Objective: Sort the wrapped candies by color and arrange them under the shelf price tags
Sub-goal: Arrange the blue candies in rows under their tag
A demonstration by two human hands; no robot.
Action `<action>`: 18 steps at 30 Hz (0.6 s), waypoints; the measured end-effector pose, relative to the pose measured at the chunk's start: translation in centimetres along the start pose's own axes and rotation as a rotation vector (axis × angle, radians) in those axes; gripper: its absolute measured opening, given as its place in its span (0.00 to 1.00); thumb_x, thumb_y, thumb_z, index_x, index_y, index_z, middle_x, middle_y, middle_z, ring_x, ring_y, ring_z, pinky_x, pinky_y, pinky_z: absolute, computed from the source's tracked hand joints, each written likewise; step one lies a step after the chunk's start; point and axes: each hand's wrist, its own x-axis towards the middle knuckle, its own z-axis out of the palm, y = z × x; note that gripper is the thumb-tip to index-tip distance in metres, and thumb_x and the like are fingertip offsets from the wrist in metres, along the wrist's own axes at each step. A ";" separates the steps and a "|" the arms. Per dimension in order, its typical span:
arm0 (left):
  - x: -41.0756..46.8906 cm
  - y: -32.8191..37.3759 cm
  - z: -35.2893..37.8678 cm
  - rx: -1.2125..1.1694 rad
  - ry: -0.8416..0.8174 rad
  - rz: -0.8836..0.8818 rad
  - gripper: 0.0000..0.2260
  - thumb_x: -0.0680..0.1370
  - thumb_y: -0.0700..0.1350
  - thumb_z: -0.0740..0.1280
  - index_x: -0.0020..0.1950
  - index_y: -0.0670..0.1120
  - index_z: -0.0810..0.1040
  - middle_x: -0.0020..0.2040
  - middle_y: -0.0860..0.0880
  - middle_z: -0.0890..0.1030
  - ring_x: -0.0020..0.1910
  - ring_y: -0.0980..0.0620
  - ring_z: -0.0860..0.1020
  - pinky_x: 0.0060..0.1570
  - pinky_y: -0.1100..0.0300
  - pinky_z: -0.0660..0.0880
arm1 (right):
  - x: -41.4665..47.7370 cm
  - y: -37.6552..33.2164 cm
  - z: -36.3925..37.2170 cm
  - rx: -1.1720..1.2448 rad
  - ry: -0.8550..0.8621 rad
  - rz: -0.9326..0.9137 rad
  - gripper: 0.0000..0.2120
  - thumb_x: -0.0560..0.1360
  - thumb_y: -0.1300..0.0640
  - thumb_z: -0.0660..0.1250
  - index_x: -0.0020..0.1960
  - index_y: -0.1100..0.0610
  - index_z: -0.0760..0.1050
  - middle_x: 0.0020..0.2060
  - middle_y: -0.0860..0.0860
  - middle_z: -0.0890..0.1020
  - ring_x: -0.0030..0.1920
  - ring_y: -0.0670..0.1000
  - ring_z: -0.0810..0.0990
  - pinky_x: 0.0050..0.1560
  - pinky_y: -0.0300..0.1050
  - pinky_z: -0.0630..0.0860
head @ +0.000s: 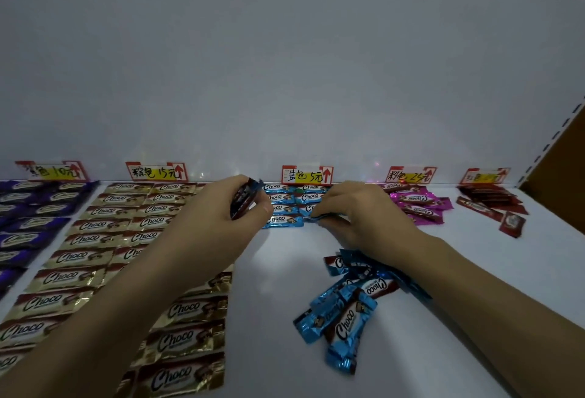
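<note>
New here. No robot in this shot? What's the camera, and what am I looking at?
No machine: a person works with bare hands. The single picture comes from a wide-angle camera worn on the head, looking forward and down. The left hand grips a blue candy raised off the white shelf. The right hand pinches a second blue candy at the end of the blue rows under the blue price tag. A loose blue pile lies nearer the camera. Under the other tags are purple candies, gold candies, pink candies and red candies.
</note>
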 end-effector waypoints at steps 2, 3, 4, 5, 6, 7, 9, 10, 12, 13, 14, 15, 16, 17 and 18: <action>-0.1 0.1 0.0 0.002 -0.008 -0.002 0.07 0.82 0.51 0.64 0.48 0.51 0.78 0.41 0.51 0.82 0.37 0.62 0.79 0.28 0.64 0.70 | -0.1 0.1 0.0 0.010 -0.032 0.030 0.09 0.74 0.57 0.75 0.55 0.52 0.86 0.48 0.48 0.86 0.47 0.49 0.81 0.48 0.46 0.80; -0.1 0.1 0.0 0.012 -0.007 -0.003 0.06 0.81 0.51 0.64 0.48 0.52 0.78 0.42 0.50 0.82 0.39 0.58 0.79 0.30 0.60 0.72 | -0.2 0.1 0.0 0.032 -0.051 0.053 0.10 0.75 0.56 0.74 0.56 0.51 0.85 0.49 0.48 0.86 0.49 0.48 0.80 0.49 0.45 0.79; 0.0 0.1 0.0 0.022 -0.002 -0.005 0.06 0.81 0.51 0.64 0.48 0.52 0.78 0.43 0.50 0.82 0.40 0.55 0.79 0.33 0.57 0.73 | -0.3 0.1 -0.1 0.062 -0.068 0.075 0.10 0.75 0.55 0.74 0.57 0.50 0.85 0.50 0.47 0.86 0.49 0.46 0.80 0.50 0.44 0.79; 0.0 0.1 -0.1 0.023 0.006 -0.009 0.05 0.82 0.50 0.64 0.49 0.53 0.78 0.44 0.50 0.82 0.39 0.55 0.79 0.32 0.58 0.73 | -0.5 0.1 -0.1 0.089 -0.071 0.094 0.10 0.76 0.55 0.74 0.57 0.50 0.85 0.51 0.47 0.86 0.49 0.46 0.80 0.50 0.43 0.79; 0.2 0.0 -0.1 0.012 0.014 -0.016 0.04 0.82 0.48 0.64 0.49 0.54 0.77 0.42 0.52 0.82 0.36 0.57 0.78 0.29 0.62 0.71 | -0.5 0.1 -0.2 0.108 -0.059 0.112 0.10 0.76 0.55 0.73 0.57 0.50 0.85 0.51 0.46 0.86 0.49 0.45 0.80 0.50 0.43 0.78; 0.3 -0.1 0.0 -0.019 0.015 -0.031 0.05 0.82 0.46 0.63 0.50 0.55 0.77 0.38 0.54 0.81 0.31 0.60 0.77 0.27 0.65 0.69 | -0.6 0.1 -0.2 0.117 -0.035 0.135 0.09 0.76 0.54 0.73 0.56 0.50 0.85 0.50 0.46 0.86 0.48 0.45 0.80 0.50 0.43 0.78; 0.6 -0.3 0.0 -0.113 -0.011 -0.069 0.08 0.82 0.41 0.61 0.52 0.53 0.77 0.28 0.58 0.78 0.25 0.62 0.75 0.23 0.67 0.66 | -0.8 0.3 -0.3 0.120 -0.007 0.193 0.08 0.75 0.53 0.74 0.54 0.51 0.86 0.48 0.45 0.85 0.47 0.45 0.79 0.49 0.42 0.77; 0.7 -0.3 0.1 -0.153 -0.026 -0.090 0.10 0.82 0.39 0.60 0.53 0.53 0.77 0.25 0.60 0.77 0.24 0.61 0.74 0.24 0.66 0.65 | -0.9 0.3 -0.4 0.127 -0.015 0.218 0.08 0.75 0.53 0.74 0.53 0.51 0.86 0.47 0.45 0.84 0.45 0.44 0.79 0.48 0.40 0.76; 1.0 -0.6 0.1 -0.197 -0.051 -0.124 0.11 0.82 0.38 0.58 0.54 0.51 0.77 0.23 0.59 0.75 0.25 0.56 0.69 0.26 0.61 0.64 | -0.9 0.4 -0.3 0.131 -0.050 0.239 0.07 0.75 0.53 0.74 0.52 0.50 0.86 0.45 0.42 0.83 0.42 0.42 0.78 0.44 0.34 0.74; 1.1 -0.7 0.1 -0.211 -0.057 -0.136 0.11 0.82 0.37 0.58 0.54 0.51 0.76 0.23 0.58 0.74 0.27 0.56 0.66 0.26 0.59 0.62 | -0.9 0.3 -0.1 0.121 -0.064 0.245 0.07 0.75 0.54 0.74 0.52 0.49 0.86 0.45 0.42 0.83 0.41 0.41 0.78 0.43 0.32 0.73; 1.1 -0.7 0.1 -0.219 -0.059 -0.142 0.11 0.81 0.37 0.58 0.54 0.51 0.76 0.22 0.58 0.74 0.28 0.54 0.65 0.27 0.58 0.62 | -0.9 0.3 -0.1 0.107 -0.070 0.254 0.07 0.76 0.54 0.74 0.53 0.49 0.86 0.46 0.43 0.84 0.42 0.41 0.77 0.44 0.32 0.74; 1.2 -0.7 0.1 -0.218 -0.062 -0.143 0.11 0.81 0.37 0.58 0.54 0.50 0.76 0.22 0.58 0.74 0.28 0.54 0.65 0.27 0.58 0.62 | -0.9 0.3 0.0 0.094 -0.072 0.267 0.07 0.76 0.54 0.73 0.54 0.49 0.86 0.47 0.44 0.84 0.43 0.41 0.78 0.45 0.34 0.76; 1.2 -0.7 0.2 -0.211 -0.066 -0.142 0.11 0.81 0.37 0.58 0.54 0.50 0.76 0.22 0.58 0.74 0.27 0.55 0.65 0.26 0.58 0.62 | -0.8 0.2 -0.1 0.086 -0.071 0.282 0.08 0.76 0.55 0.73 0.54 0.49 0.86 0.48 0.44 0.85 0.44 0.41 0.78 0.47 0.36 0.78; 1.1 -0.7 0.2 -0.202 -0.071 -0.140 0.11 0.82 0.37 0.58 0.55 0.50 0.76 0.22 0.58 0.74 0.27 0.55 0.65 0.26 0.59 0.62 | -0.8 0.2 -0.2 0.082 -0.069 0.295 0.08 0.76 0.55 0.72 0.54 0.49 0.86 0.49 0.45 0.85 0.44 0.42 0.78 0.48 0.38 0.79; 1.1 -0.7 0.2 -0.198 -0.077 -0.139 0.11 0.82 0.37 0.58 0.55 0.50 0.77 0.22 0.58 0.74 0.27 0.54 0.65 0.27 0.58 0.62 | -0.8 0.1 -0.2 0.081 -0.066 0.304 0.08 0.77 0.55 0.72 0.55 0.49 0.86 0.50 0.45 0.85 0.44 0.42 0.78 0.48 0.38 0.79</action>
